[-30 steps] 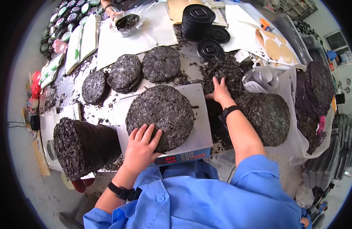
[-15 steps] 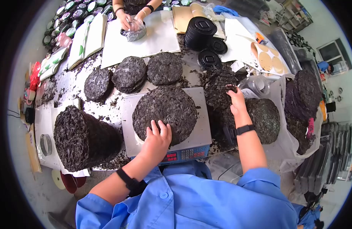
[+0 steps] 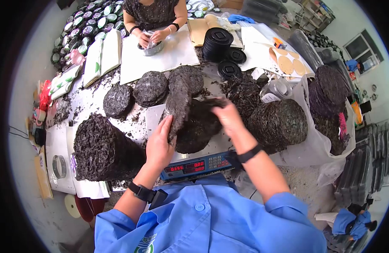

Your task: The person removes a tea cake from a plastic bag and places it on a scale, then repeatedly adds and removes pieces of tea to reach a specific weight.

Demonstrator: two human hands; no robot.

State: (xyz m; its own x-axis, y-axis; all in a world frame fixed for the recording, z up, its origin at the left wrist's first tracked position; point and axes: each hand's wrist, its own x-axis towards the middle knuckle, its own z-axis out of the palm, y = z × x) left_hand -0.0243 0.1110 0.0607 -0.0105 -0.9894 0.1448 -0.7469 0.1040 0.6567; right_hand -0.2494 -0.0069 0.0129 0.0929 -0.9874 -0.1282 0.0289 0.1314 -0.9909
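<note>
My left hand (image 3: 159,147) is clamped on the raised disc (image 3: 178,99), tipped near upright, long axis running away from me. Lower disc (image 3: 190,144) sits on the scale (image 3: 196,165), between hands. Right hand (image 3: 229,119), apart, pinches dark material (image 3: 208,110); blurred, can't tell if joined.

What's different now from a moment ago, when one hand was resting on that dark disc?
The left hand now grips the upper disc, tilted up on the scale. The right hand has moved left from the loose pile to above the scale, holding a dark clump. The scale and the black lids stayed put.
</note>
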